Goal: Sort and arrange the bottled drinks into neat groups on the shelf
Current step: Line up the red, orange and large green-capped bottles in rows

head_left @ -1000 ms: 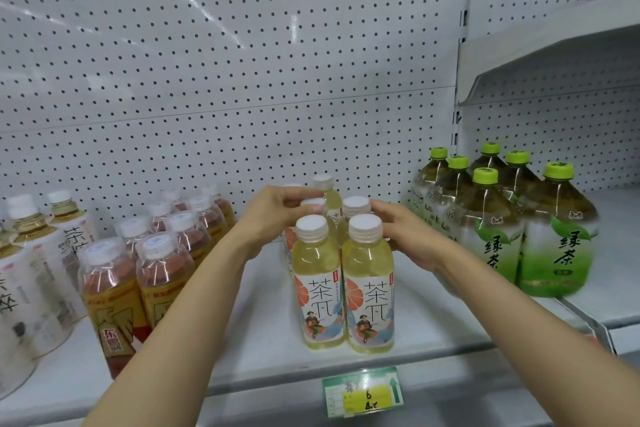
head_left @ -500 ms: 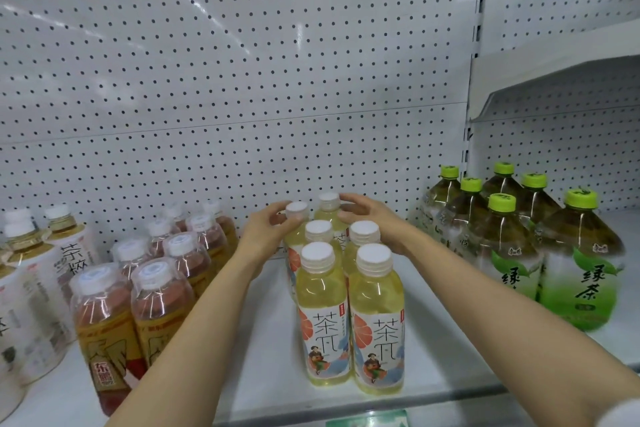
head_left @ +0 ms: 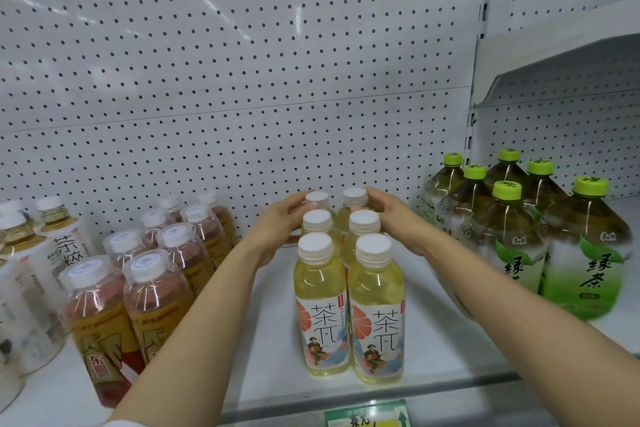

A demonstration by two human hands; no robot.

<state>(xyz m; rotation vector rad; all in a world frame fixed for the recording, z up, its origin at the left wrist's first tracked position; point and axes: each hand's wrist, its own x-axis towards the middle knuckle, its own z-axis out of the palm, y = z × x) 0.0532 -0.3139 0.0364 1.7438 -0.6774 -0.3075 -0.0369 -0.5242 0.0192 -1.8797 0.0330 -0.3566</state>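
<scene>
Several pale yellow tea bottles (head_left: 375, 308) with white caps stand in two rows running front to back in the middle of the white shelf (head_left: 270, 350). My left hand (head_left: 277, 222) cups the left side of the rear bottles, its fingers curled around the back-left bottle (head_left: 317, 201). On the other side, my right hand (head_left: 389, 215) wraps the back-right bottle (head_left: 354, 199) near its cap. Both forearms reach in from the front on either side of the rows.
Red-brown tea bottles (head_left: 156, 288) with clear cap covers stand in rows at the left, with white-labelled bottles (head_left: 65, 239) beyond them. Large green-capped green tea bottles (head_left: 585, 253) are grouped at the right. A pegboard wall (head_left: 242, 80) backs the shelf; a price tag (head_left: 367, 414) hangs on its front edge.
Both hands have moved from the middle bottles back to the rearmost pair. The view has drawn closer and tilted up, so the bottles sit lower in the frame.
</scene>
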